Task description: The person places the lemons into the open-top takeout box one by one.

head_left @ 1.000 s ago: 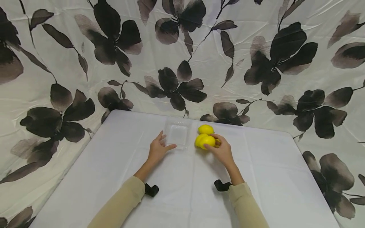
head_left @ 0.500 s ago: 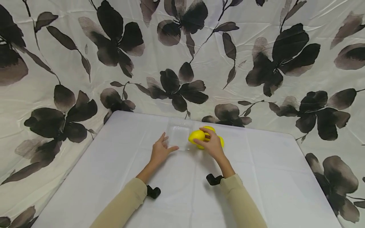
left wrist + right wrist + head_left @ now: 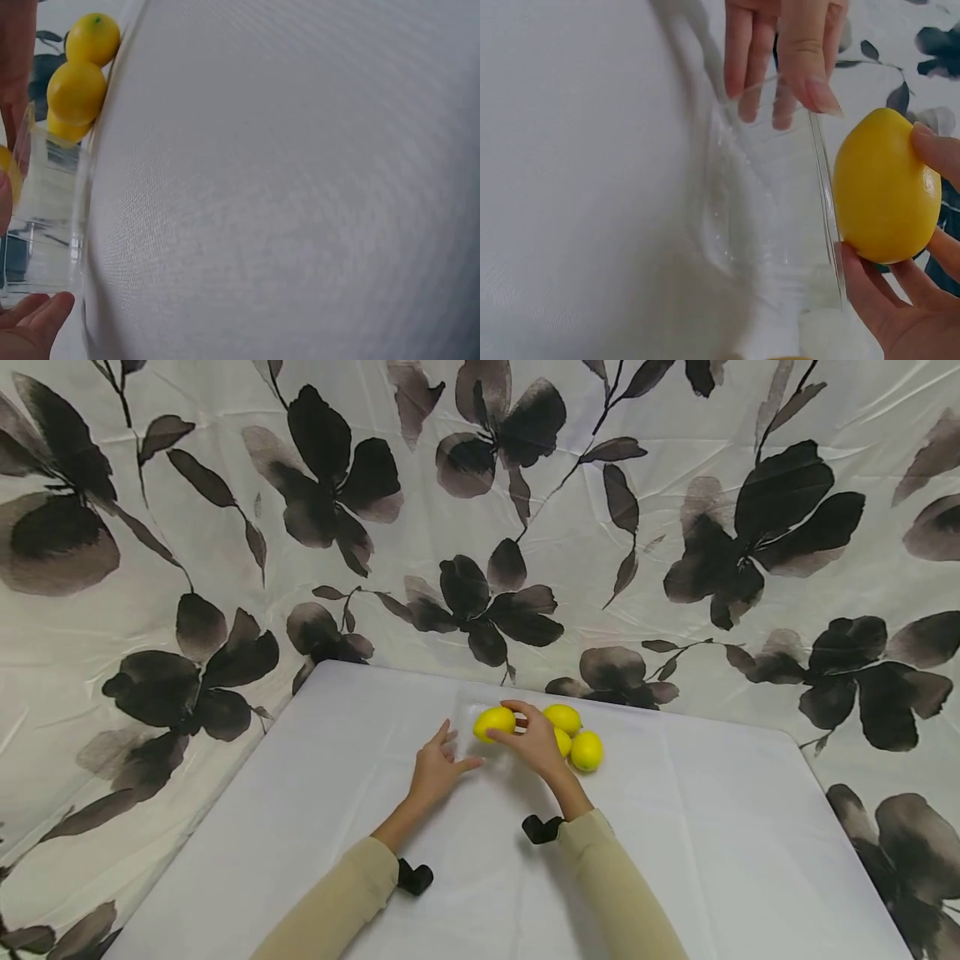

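In the head view my right hand (image 3: 534,739) pinches a yellow lemon (image 3: 494,724) between thumb and fingers. The lemon is above the clear plastic container (image 3: 780,202), beside its upper rim in the right wrist view. My left hand (image 3: 437,770) is at the container's left near corner, fingers fairly straight and thumb spread apart. In the left wrist view, left fingertips (image 3: 52,311) touch the container's end. To the right of my right hand are a rear lemon (image 3: 562,719), a right-hand lemon (image 3: 587,751) and another lemon (image 3: 562,742) partly hidden by the hand.
A white cloth covers the table (image 3: 675,827), whose far edge runs just behind the container and lemons. Behind it hangs a white floral curtain (image 3: 600,543). Black wrist devices (image 3: 415,877) sit at both sleeve cuffs.
My right hand has taken the lemon from the group and carried it left, over the container. More of the other lemons now shows. The left hand stays by the container; the head view has shifted slightly.
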A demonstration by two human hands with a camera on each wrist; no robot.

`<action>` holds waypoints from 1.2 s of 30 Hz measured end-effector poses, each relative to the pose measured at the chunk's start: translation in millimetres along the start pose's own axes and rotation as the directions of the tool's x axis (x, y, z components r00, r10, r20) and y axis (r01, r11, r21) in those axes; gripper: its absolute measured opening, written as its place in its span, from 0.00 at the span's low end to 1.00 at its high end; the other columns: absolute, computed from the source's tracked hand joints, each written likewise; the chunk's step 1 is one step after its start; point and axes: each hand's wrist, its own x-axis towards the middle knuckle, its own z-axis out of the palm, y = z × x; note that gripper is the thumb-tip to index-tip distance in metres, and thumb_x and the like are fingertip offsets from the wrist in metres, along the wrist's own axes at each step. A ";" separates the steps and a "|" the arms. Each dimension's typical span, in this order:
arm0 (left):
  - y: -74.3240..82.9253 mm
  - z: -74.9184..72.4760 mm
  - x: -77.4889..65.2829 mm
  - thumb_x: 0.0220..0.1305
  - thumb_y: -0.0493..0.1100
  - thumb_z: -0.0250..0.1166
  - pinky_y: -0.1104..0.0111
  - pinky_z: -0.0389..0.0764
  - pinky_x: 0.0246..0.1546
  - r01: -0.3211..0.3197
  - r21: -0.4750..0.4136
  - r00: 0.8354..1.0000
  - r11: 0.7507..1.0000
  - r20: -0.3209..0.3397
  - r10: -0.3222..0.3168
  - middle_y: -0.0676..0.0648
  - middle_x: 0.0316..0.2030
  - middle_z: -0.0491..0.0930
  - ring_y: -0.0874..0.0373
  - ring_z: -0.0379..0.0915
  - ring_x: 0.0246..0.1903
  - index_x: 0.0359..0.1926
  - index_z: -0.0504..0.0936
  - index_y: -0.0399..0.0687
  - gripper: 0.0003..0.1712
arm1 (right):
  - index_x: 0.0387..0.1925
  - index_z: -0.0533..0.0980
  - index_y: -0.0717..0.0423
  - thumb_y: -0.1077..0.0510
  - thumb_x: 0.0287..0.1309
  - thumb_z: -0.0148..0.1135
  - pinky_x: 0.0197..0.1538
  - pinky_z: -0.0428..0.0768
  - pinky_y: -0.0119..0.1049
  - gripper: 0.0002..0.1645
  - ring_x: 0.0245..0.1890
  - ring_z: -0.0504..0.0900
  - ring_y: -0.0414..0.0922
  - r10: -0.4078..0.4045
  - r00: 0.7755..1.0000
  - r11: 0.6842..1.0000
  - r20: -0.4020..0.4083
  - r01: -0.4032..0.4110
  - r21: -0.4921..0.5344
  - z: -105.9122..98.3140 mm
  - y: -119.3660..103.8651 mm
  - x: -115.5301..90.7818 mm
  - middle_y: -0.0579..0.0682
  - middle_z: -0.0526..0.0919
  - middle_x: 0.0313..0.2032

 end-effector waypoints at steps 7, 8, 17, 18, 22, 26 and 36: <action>0.5 -0.7 -0.7 0.48 0.48 0.79 0.64 0.77 0.36 -0.012 -0.003 1.000 1.000 -0.004 0.012 0.35 0.63 0.75 0.49 0.76 0.36 0.74 0.58 0.34 0.58 | 0.64 0.72 0.57 0.50 0.54 0.74 0.62 0.75 0.51 0.39 0.58 0.77 0.58 -0.005 0.999 0.999 0.038 0.006 -0.039 14.3 -1.7 6.5 0.57 0.75 0.63; 0.8 -0.7 -0.8 0.48 0.48 0.79 0.65 0.76 0.35 -0.011 -0.005 1.000 1.000 -0.005 0.011 0.35 0.63 0.74 0.50 0.75 0.35 0.74 0.57 0.34 0.58 | 0.65 0.71 0.57 0.49 0.54 0.74 0.61 0.76 0.51 0.39 0.58 0.78 0.59 -0.003 0.999 0.999 0.043 0.005 -0.046 15.8 -1.5 6.8 0.58 0.75 0.62; -0.6 0.1 -0.1 0.49 0.46 0.79 0.76 0.66 0.24 -0.001 -0.042 1.000 0.999 0.006 0.001 0.34 0.64 0.73 0.59 0.64 0.24 0.74 0.57 0.34 0.57 | 0.65 0.70 0.55 0.54 0.57 0.72 0.59 0.78 0.49 0.36 0.56 0.81 0.57 -0.004 0.999 1.000 0.045 0.003 0.027 25.2 3.1 5.7 0.63 0.78 0.59; -1.1 0.0 0.3 0.49 0.46 0.79 0.76 0.63 0.22 -0.002 -0.044 1.000 0.999 0.005 0.002 0.34 0.63 0.73 0.60 0.61 0.22 0.74 0.57 0.34 0.57 | 0.65 0.70 0.56 0.54 0.57 0.71 0.59 0.78 0.49 0.36 0.56 0.81 0.57 -0.006 0.999 1.000 0.042 0.005 0.030 25.3 2.6 5.4 0.63 0.78 0.59; -2.5 -0.9 1.7 0.49 0.47 0.79 0.76 0.59 0.20 -0.006 -0.018 1.000 1.000 -0.007 0.006 0.34 0.63 0.74 0.61 0.56 0.20 0.74 0.58 0.34 0.57 | 0.65 0.71 0.58 0.55 0.58 0.70 0.58 0.78 0.49 0.34 0.56 0.81 0.57 -0.007 0.999 1.000 0.039 0.006 0.027 22.2 -1.2 4.1 0.63 0.78 0.58; -1.3 -0.8 1.8 0.48 0.48 0.79 0.72 0.75 0.31 -0.003 0.002 1.000 1.000 -0.013 0.003 0.36 0.63 0.75 0.55 0.75 0.31 0.74 0.58 0.35 0.58 | 0.63 0.72 0.58 0.55 0.58 0.70 0.58 0.79 0.48 0.33 0.56 0.81 0.57 -0.017 0.999 0.999 0.032 0.016 0.028 12.5 -6.4 1.2 0.64 0.79 0.58; -0.2 1.1 2.1 0.50 0.48 0.79 0.52 0.78 0.54 0.010 0.008 1.000 1.000 -0.009 -0.010 0.35 0.64 0.74 0.40 0.77 0.56 0.74 0.57 0.35 0.57 | 0.63 0.73 0.53 0.52 0.59 0.70 0.58 0.79 0.47 0.31 0.56 0.81 0.54 0.003 1.000 1.000 0.009 -0.003 0.016 -15.1 -8.3 -8.0 0.59 0.80 0.57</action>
